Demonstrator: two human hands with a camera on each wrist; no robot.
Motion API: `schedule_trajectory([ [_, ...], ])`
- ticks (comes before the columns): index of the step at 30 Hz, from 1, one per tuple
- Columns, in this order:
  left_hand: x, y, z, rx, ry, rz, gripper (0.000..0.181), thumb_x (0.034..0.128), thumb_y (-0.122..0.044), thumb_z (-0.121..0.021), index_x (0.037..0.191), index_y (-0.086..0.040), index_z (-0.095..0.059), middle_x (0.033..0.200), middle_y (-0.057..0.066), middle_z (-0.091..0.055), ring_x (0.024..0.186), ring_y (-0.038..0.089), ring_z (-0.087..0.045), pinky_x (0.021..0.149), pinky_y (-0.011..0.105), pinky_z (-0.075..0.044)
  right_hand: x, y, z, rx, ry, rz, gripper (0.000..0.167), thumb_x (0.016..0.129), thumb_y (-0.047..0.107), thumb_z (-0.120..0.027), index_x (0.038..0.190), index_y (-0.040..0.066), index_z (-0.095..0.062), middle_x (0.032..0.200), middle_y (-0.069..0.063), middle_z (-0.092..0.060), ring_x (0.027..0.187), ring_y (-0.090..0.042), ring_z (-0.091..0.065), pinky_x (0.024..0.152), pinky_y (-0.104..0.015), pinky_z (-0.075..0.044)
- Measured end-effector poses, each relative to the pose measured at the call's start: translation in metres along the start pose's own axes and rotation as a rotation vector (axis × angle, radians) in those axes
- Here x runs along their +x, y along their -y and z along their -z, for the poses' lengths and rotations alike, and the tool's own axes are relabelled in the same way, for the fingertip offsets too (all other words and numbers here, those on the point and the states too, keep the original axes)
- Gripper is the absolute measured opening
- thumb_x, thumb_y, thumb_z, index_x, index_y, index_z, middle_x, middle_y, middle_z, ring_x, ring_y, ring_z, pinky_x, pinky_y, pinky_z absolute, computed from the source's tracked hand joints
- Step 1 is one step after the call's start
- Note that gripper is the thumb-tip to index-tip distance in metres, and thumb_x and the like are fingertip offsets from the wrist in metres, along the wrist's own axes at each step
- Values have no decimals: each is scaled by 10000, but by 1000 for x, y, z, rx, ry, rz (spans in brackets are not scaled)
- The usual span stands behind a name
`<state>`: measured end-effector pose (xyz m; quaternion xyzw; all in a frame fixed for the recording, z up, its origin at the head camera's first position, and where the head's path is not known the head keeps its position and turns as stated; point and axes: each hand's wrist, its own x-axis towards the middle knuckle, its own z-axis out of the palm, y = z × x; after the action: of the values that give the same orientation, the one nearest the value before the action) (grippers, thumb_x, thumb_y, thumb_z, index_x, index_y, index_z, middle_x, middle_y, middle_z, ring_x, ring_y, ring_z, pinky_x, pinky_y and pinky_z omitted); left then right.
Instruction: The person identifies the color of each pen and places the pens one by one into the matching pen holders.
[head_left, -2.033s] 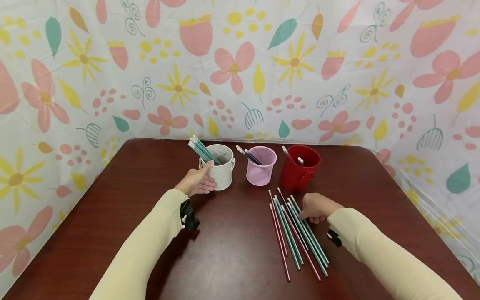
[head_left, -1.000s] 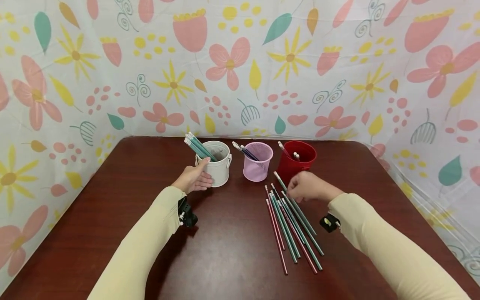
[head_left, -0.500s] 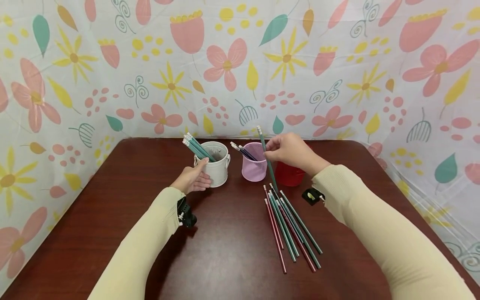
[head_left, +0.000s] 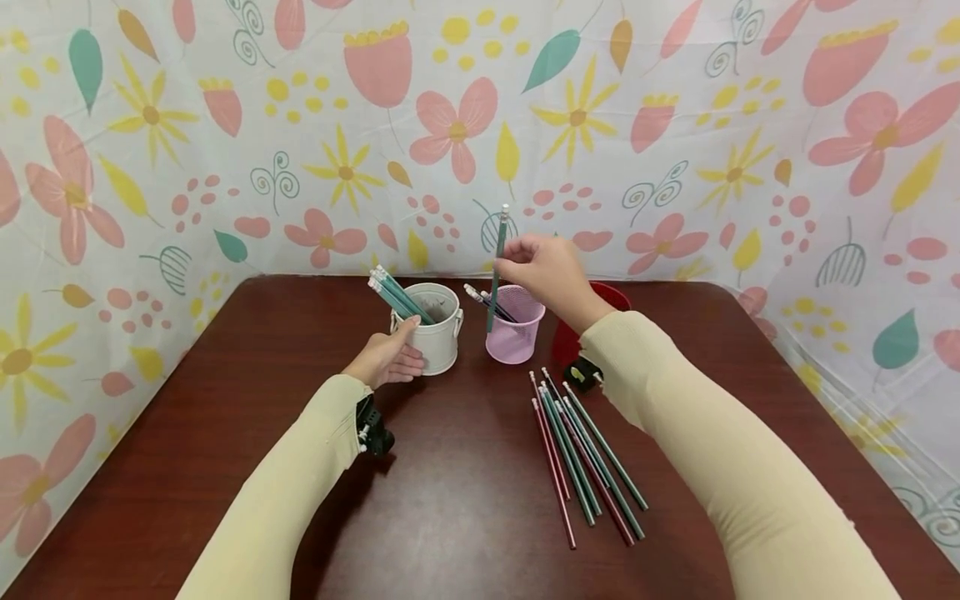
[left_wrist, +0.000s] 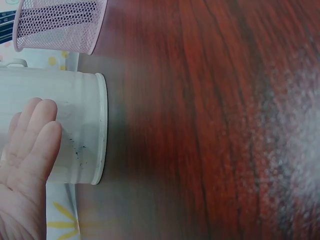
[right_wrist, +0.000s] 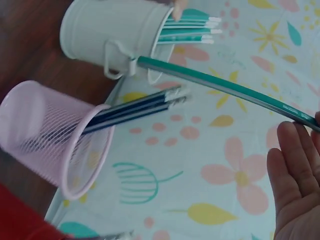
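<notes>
A white pail [head_left: 435, 346] at the back left holds several teal pencils [head_left: 401, 293]. My left hand [head_left: 386, 357] steadies it, thumb at the rim and straight fingers along its side, as the left wrist view shows. My right hand [head_left: 551, 271] pinches a green pencil [head_left: 498, 267] near its eraser end, eraser up. That pencil hangs in front of the pink mesh cup [head_left: 517, 342]. In the right wrist view its lower end points toward the white pail's handle [right_wrist: 117, 62]. Dark blue pencils [right_wrist: 132, 110] lean in the pink cup.
Behind my right wrist a red bucket [head_left: 611, 293] is mostly hidden. Several green, red and dark pencils [head_left: 581, 467] lie in a loose bundle on the brown table [head_left: 450, 492], right of centre. A flower-printed cloth [head_left: 465, 125] hangs behind the table.
My right hand took a green pencil from the bundle, lifted it, and carried it left past the red bucket to the pink cup. My left hand stays at the white pail.
</notes>
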<state>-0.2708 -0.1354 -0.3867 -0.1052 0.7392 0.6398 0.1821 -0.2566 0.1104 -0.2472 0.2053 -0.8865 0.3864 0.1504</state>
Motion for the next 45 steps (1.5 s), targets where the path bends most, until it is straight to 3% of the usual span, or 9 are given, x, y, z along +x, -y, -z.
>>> schedule_trajectory([
  [11,3,-1,-6,-35,-25,15,742,930,-561,-485,1116,150,-585,767,118,-666,691,195,-670,722,334,-559,17,20,-45,79,-59,107,132,858,82,-684,904,-40,-703,862,-141,-717,796,-235,-682,725,-324,-539],
  [18,3,1,-3,-46,-32,17,746,927,-568,-486,1109,149,-590,768,118,-669,684,189,-669,671,306,-556,13,23,-81,-136,-71,232,92,885,69,-640,874,3,-703,793,-79,-718,690,-186,-664,642,-302,-530],
  [25,5,2,-3,-51,-28,23,747,920,-579,-491,1102,138,-595,762,110,-669,672,181,-666,647,290,-550,16,13,-103,-246,17,104,131,897,104,-624,897,12,-719,830,-76,-723,743,-211,-676,688,-330,-533],
  [32,5,1,-3,-42,-44,28,722,919,-575,-496,1062,125,-607,743,106,-672,656,177,-666,624,287,-548,16,8,-113,-253,113,-4,153,909,161,-642,959,45,-728,891,-63,-725,827,-221,-674,753,-354,-521],
  [35,5,1,-4,-37,-45,27,721,921,-573,-494,1059,125,-609,745,108,-672,660,182,-668,629,291,-550,14,2,-116,-269,140,0,130,907,147,-631,927,62,-728,838,-55,-716,796,-232,-659,778,-389,-499],
  [41,6,1,-6,-37,-18,22,727,927,-566,-487,1069,136,-608,762,114,-674,662,184,-666,665,311,-557,11,-7,-123,-320,141,41,98,887,103,-635,873,44,-713,763,-65,-706,818,-244,-673,1044,-421,-370],
  [45,5,1,-3,-36,-37,27,722,929,-565,-478,1073,131,-606,755,110,-670,660,183,-665,668,315,-557,13,-7,-131,-312,108,50,135,890,115,-644,944,27,-730,867,-87,-727,870,-242,-681,1029,-415,-384],
])
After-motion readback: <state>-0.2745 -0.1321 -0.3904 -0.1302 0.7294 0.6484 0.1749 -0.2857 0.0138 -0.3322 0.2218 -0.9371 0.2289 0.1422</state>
